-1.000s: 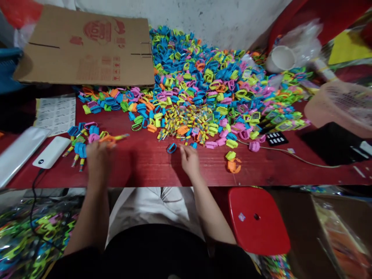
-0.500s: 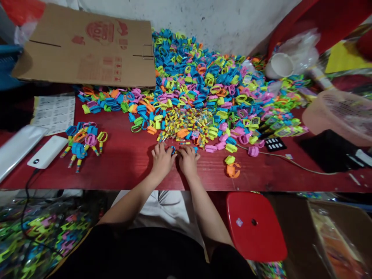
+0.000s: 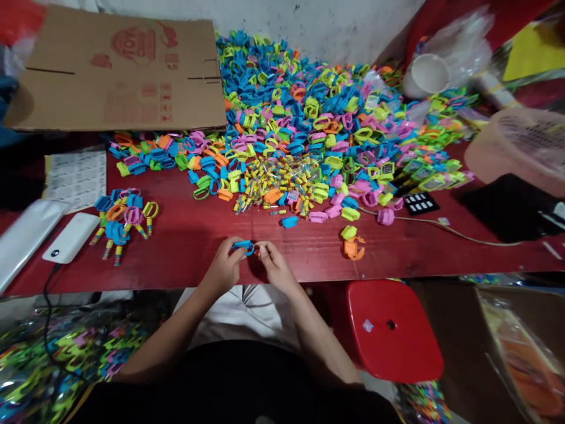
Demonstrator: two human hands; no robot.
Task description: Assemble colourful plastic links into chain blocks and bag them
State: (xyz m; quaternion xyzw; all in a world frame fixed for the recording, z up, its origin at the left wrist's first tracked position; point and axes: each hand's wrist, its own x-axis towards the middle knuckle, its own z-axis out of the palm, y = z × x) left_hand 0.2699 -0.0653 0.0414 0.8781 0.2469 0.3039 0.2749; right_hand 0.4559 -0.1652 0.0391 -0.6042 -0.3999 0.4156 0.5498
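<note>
A blue plastic ring piece [image 3: 244,247] is held between my left hand [image 3: 223,267] and my right hand [image 3: 276,267], just above the red table's front part. My left fingers grip its left side, while my right fingertips pinch its right end. Some of the piece is hidden by my fingers. Behind my hands lies a heap of small yellow sticks with clear tips [image 3: 278,184], surrounded by a large spread of blue, green, pink and orange plastic rings [image 3: 304,118]. A loose blue piece [image 3: 290,222] lies nearest the hands.
Assembled ring-and-stick toys [image 3: 123,221] lie left of my hands, near a white power bank [image 3: 70,237] and a silver pouch [image 3: 26,235]. A cardboard sheet [image 3: 119,76] covers the back left. A red stool [image 3: 392,330] stands below the table's right side.
My hands have come together and lifted the blue ring piece off the table, moving toward the front edge. A second earlier, my left hand was at the assembled toys with an orange piece.
</note>
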